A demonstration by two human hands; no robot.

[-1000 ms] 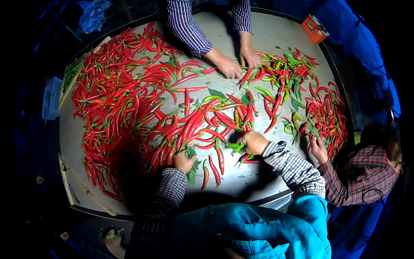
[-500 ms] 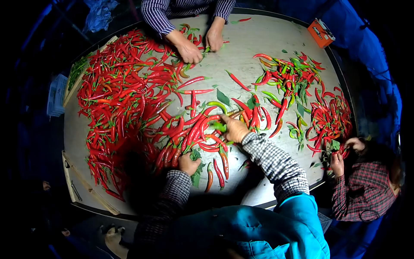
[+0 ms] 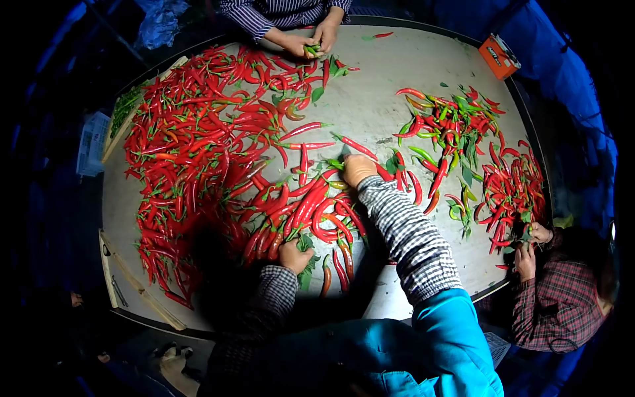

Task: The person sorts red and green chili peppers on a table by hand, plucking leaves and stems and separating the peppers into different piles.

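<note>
My left hand [image 3: 296,257] is closed on a bunch of green leaves [image 3: 305,260] at the near edge of the red chili peppers [image 3: 308,206]. Farther out, my right hand [image 3: 359,171] reaches over the loose peppers with its fingers curled down. A green chili pepper [image 3: 336,163] shows at its fingertips, apparently gripped; the fingers are mostly hidden. Below that hand lies a yellow-green chili pepper [image 3: 338,185]. Several red peppers point toward me between my hands.
A large pile of red peppers [image 3: 178,145] covers the table's left. Mixed peppers with leaves [image 3: 456,122] lie at right. Across the table, a person's hands [image 3: 311,41] hold green peppers; another person's hands [image 3: 531,246] work at right. An orange box [image 3: 499,57] sits at the far-right edge.
My right hand has moved away from me, with green at its fingertips. My left hand stays on the leaves. The person opposite has drawn both hands back toward their body.
</note>
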